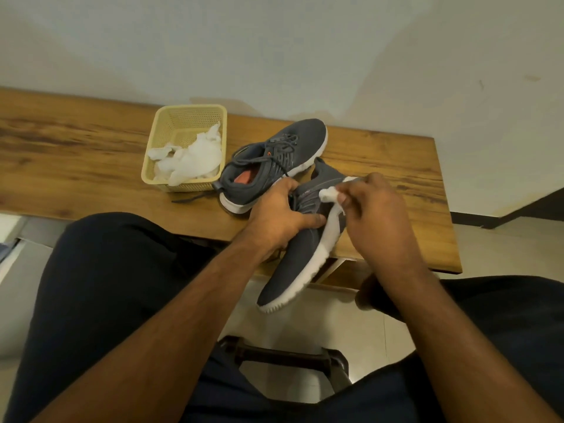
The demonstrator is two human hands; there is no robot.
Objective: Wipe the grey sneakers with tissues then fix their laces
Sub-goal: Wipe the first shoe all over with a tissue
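My left hand (280, 218) grips a grey sneaker (300, 264) with a white sole around its laced middle and holds it off the table edge, toe pointing down toward me. My right hand (375, 215) pinches a crumpled white tissue (328, 194) against the sneaker's side near the sole. The second grey sneaker (274, 160), with an orange insole, lies on the wooden table (91, 166) just behind; its laces hang loose and one trails toward the front edge.
A pale yellow plastic basket (171, 129) holding several crumpled white tissues (195, 160) stands left of the sneakers. A white wall rises behind the table. My dark-trousered knees and a dark stool frame (283, 355) are below, over a tiled floor.
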